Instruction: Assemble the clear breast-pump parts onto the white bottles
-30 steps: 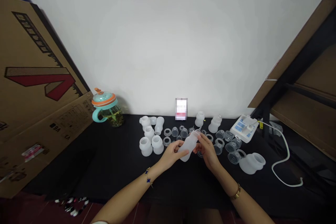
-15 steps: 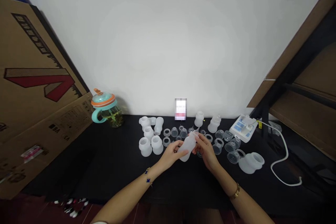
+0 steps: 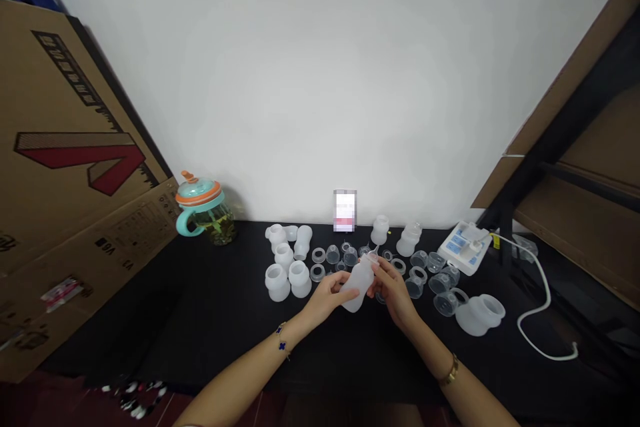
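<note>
A frosted white baby bottle (image 3: 358, 285) is tilted between my two hands, its neck leaning up and to the right with a clear nipple on top. My left hand (image 3: 327, 298) is wrapped round the bottle's body. At the neck, the fingers of my right hand (image 3: 393, 288) close on the collar (image 3: 371, 257). Behind and beside the hands lie clear ring collars (image 3: 319, 255), nipples and clear caps (image 3: 419, 258). Several open white bottles (image 3: 278, 282) stand to the left. A wide frosted bottle (image 3: 480, 315) lies on its side at the right.
On the black table (image 3: 210, 320), a lidded teal-and-orange glass jug (image 3: 213, 210) stands at the left by a cardboard box (image 3: 90, 213). Against the wall are a lit phone (image 3: 345, 211) and two bottles (image 3: 410, 239). A power strip (image 3: 464, 247) with a white cable (image 3: 547, 280) lies right.
Both hands keep hold of the bottle with almost no movement. The whole view has shifted slightly downward.
</note>
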{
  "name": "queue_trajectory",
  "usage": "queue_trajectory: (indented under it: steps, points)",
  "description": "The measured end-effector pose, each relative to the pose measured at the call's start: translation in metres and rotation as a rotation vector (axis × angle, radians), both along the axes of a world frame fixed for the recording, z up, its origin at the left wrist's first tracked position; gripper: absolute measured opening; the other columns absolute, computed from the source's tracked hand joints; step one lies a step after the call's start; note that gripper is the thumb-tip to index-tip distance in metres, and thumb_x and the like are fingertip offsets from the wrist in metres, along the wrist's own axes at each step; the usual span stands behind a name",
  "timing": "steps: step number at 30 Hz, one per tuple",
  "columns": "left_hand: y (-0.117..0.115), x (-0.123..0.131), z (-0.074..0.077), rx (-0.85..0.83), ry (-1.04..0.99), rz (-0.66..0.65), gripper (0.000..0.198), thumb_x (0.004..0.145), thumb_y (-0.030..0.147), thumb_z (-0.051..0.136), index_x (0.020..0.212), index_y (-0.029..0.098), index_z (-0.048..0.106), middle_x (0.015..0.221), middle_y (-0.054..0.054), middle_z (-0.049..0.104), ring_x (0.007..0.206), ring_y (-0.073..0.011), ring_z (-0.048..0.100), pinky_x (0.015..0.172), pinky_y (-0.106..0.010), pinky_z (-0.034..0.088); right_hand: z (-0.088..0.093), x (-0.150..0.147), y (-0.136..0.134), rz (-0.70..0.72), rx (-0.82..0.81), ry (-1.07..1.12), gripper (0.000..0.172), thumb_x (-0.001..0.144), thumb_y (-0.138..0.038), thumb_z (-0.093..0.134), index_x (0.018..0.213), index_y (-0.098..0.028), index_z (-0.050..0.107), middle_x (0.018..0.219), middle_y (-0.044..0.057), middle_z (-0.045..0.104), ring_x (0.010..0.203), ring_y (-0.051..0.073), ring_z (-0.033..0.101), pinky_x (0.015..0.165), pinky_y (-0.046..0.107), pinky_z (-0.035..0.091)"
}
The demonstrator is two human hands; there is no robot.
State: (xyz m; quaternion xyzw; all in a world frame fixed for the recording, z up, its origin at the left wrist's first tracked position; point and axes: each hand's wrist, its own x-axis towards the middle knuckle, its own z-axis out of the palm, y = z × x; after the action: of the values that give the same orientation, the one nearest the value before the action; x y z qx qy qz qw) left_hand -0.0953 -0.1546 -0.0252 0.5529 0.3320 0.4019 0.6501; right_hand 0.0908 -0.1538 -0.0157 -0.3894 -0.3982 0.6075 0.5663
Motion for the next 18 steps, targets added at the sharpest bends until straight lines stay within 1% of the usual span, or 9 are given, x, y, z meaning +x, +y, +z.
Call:
queue_trajectory:
  steps: [3, 5, 9, 12, 15, 18]
  points:
    - [-0.0007, 0.0, 0.0028, -0.049, -0.013, -0.006, 0.047, 0.073, 0.045, 0.083, 0.108, 0.015, 0.071, 0.1, -0.008, 0.072, 0.087, -0.0211, 0.066, 0.076, -0.028, 0.047, -0.0007, 0.0005, 0.0003, 0.012, 0.005, -0.001, 0.042, 0.078, -0.048, 0.08, 0.108, -0.021, 0.07, 0.073, 0.001, 0.071, 0.047, 0.012, 0.057, 0.046, 0.024, 0.045]
    - [-0.0008, -0.0008, 0.003, -0.08, -0.015, -0.016, 0.047, 0.074, 0.045, 0.082, 0.109, 0.015, 0.071, 0.099, -0.007, 0.072, 0.086, -0.0202, 0.066, 0.072, -0.026, 0.047, -0.0008, 0.001, 0.0003, 0.026, 0.012, -0.002, 0.042, 0.08, -0.048, 0.078, 0.111, -0.021, 0.071, 0.078, 0.002, 0.073, 0.048, 0.012, 0.058, 0.047, 0.025, 0.046]
    - [0.0, -0.0027, -0.0004, -0.104, 0.028, -0.026, 0.046, 0.077, 0.047, 0.08, 0.11, 0.016, 0.071, 0.093, -0.005, 0.07, 0.079, -0.0177, 0.064, 0.061, -0.022, 0.044, 0.0002, 0.0013, -0.0003, 0.052, 0.021, 0.01, 0.042, 0.081, -0.049, 0.077, 0.113, -0.022, 0.072, 0.102, 0.007, 0.076, 0.048, 0.01, 0.057, 0.047, 0.025, 0.047]
    - [0.0008, -0.0032, -0.0031, -0.131, 0.031, -0.036, 0.048, 0.076, 0.048, 0.08, 0.112, 0.017, 0.071, 0.096, -0.005, 0.07, 0.081, -0.0184, 0.064, 0.062, -0.023, 0.045, 0.0005, 0.001, -0.0007, 0.058, 0.03, 0.013, 0.042, 0.081, -0.05, 0.076, 0.113, -0.023, 0.072, 0.11, 0.008, 0.075, 0.049, 0.009, 0.056, 0.047, 0.025, 0.047]
    - [0.001, -0.0033, -0.0038, -0.152, 0.015, -0.038, 0.049, 0.076, 0.048, 0.079, 0.113, 0.018, 0.07, 0.097, -0.005, 0.071, 0.081, -0.0185, 0.065, 0.063, -0.023, 0.046, -0.0011, 0.001, -0.0006, 0.055, 0.041, 0.022, 0.042, 0.082, -0.05, 0.075, 0.115, -0.024, 0.072, 0.113, 0.008, 0.074, 0.05, 0.009, 0.056, 0.047, 0.025, 0.047]
    - [0.0004, -0.0033, -0.0023, -0.159, 0.006, -0.04, 0.047, 0.077, 0.047, 0.079, 0.112, 0.017, 0.07, 0.093, -0.005, 0.071, 0.078, -0.0169, 0.064, 0.062, -0.022, 0.046, -0.0037, 0.0011, -0.0003, 0.065, 0.05, 0.029, 0.04, 0.084, -0.048, 0.074, 0.117, -0.025, 0.072, 0.115, 0.008, 0.073, 0.05, 0.009, 0.056, 0.047, 0.025, 0.046]
